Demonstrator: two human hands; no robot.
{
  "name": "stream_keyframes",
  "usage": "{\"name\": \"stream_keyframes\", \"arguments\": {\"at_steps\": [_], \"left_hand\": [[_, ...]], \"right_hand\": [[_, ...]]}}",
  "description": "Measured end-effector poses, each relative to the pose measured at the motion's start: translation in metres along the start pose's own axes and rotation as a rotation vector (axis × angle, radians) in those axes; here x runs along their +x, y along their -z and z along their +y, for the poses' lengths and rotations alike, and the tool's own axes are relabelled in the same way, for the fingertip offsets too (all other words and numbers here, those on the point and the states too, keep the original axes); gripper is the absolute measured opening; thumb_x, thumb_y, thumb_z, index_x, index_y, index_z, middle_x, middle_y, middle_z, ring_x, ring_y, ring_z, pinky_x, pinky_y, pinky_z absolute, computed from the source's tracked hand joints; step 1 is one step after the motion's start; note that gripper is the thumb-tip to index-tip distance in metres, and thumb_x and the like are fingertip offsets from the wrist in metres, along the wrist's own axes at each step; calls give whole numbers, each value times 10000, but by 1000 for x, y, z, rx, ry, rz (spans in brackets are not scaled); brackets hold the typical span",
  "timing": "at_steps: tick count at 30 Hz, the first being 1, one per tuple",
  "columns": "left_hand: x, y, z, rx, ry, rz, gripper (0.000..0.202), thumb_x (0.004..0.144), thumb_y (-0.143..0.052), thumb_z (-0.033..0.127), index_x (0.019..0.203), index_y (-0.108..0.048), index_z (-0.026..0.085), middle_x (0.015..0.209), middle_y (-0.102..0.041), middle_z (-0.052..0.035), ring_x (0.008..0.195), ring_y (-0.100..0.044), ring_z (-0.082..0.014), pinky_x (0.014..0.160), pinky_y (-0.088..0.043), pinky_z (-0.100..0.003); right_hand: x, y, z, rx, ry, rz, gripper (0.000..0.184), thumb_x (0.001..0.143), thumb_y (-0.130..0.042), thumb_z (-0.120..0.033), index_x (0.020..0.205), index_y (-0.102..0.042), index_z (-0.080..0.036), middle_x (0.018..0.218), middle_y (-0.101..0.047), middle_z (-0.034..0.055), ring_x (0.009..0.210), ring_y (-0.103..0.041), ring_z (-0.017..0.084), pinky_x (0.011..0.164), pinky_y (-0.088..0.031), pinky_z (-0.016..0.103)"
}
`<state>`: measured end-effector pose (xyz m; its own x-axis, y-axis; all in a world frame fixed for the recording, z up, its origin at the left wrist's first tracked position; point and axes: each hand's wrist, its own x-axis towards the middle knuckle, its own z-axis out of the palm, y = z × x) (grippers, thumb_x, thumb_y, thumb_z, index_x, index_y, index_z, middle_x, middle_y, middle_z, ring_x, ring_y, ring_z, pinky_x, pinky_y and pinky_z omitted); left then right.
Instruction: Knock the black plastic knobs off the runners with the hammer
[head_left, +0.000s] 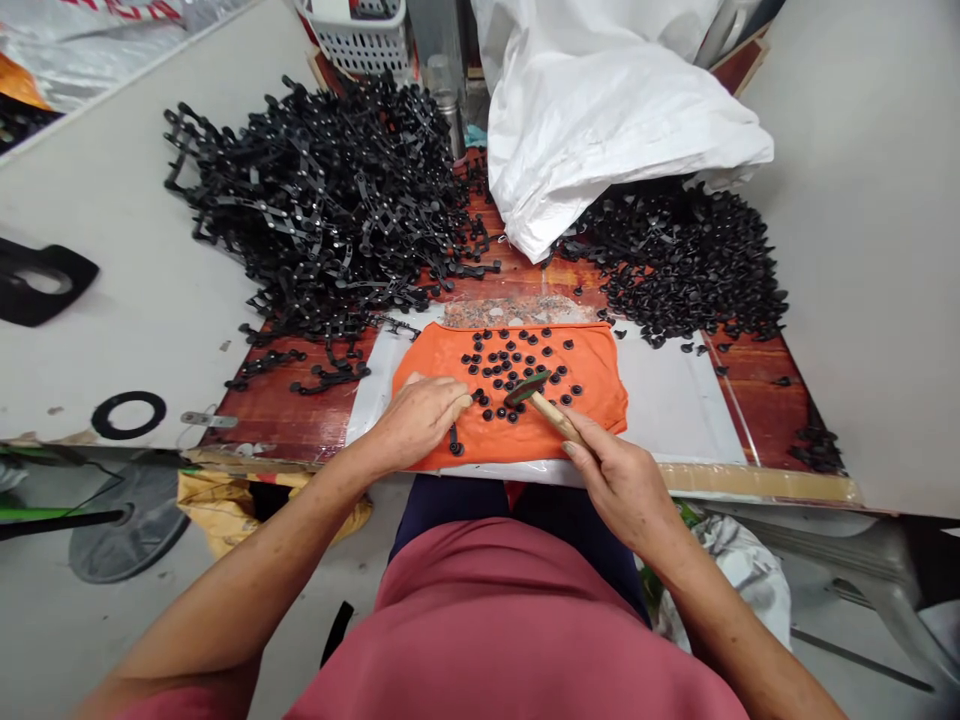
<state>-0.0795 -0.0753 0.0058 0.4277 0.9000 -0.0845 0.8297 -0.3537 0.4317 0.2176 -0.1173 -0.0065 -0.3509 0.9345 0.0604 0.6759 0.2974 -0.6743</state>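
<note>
An orange cloth (592,375) lies on the wooden table (300,410) in front of me, strewn with several small black round parts (504,362). My right hand (622,480) grips the wooden handle of a small hammer (536,395), whose dark head rests over the parts. My left hand (416,420) lies on the cloth's left side with fingers curled, fingertips pinched near a black part (454,440) at the cloth's near edge. What the fingers hold is hidden.
A big heap of black plastic frames (322,200) fills the back left. A pile of loose black parts (682,260) sits back right under a white sack (607,110). White boards flank the table. A basket (360,35) stands behind; a fan base (124,530) on the floor.
</note>
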Motion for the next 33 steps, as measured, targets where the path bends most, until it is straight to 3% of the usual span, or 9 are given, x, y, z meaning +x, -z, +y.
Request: {"name": "stream_keyframes", "arguments": {"at_steps": [6,14,19,22,27,31,33], "left_hand": [[0,-4,2,59,-6,-7,382,1062,-326,340,786,-551,200,833,-634,-63,816,-567,-226,779,-329,-371],[1,-3,8,252,-15,-25,390,1069,-321,327,827,-593,188,864,-657,-86,850,-584,-254,794,-319,-401],[2,-2,11,309,-7,-31,388,1067,-332,315,859,-628,175,869,-668,-94,838,-593,-256,802,-317,-411],[2,-2,11,286,-10,-36,411,1069,-323,316,852,-638,169,865,-674,-100,840,-601,-261,803,-321,-414],[3,-5,6,218,-7,-17,401,1069,-343,329,859,-646,171,882,-682,-91,872,-613,-253,811,-330,-399],[3,-6,4,203,2,-17,415,1069,-339,325,855,-656,165,884,-689,-99,861,-612,-248,797,-331,-388],[2,-7,4,196,4,-12,412,1070,-346,333,871,-665,164,891,-693,-102,863,-613,-250,792,-329,-388]], "right_hand": [[0,0,2,-11,-18,9,457,1049,-468,-304,1488,-568,-222,1342,-719,88,1089,-749,269,897,-603,379],[4,1,-4,-73,5,-47,477,1062,-442,-281,1527,-523,-210,1358,-707,110,1133,-732,282,951,-592,414],[13,6,-16,-179,78,-6,472,1064,-456,-263,1529,-518,-212,1323,-727,108,1054,-756,275,895,-612,405],[17,7,-25,-149,150,47,505,1080,-435,-259,1585,-437,-234,1329,-723,87,1089,-738,234,929,-597,361],[20,0,-31,-331,144,-29,520,1065,-443,-225,1584,-455,-249,1012,-782,82,846,-747,229,751,-599,319],[21,-2,-33,-320,149,-8,542,1088,-393,-240,1629,-366,-227,1060,-774,94,899,-732,217,794,-580,300],[23,-2,-36,-389,150,-41,536,1082,-409,-239,1617,-393,-231,1003,-775,87,830,-728,213,743,-570,288]]}}
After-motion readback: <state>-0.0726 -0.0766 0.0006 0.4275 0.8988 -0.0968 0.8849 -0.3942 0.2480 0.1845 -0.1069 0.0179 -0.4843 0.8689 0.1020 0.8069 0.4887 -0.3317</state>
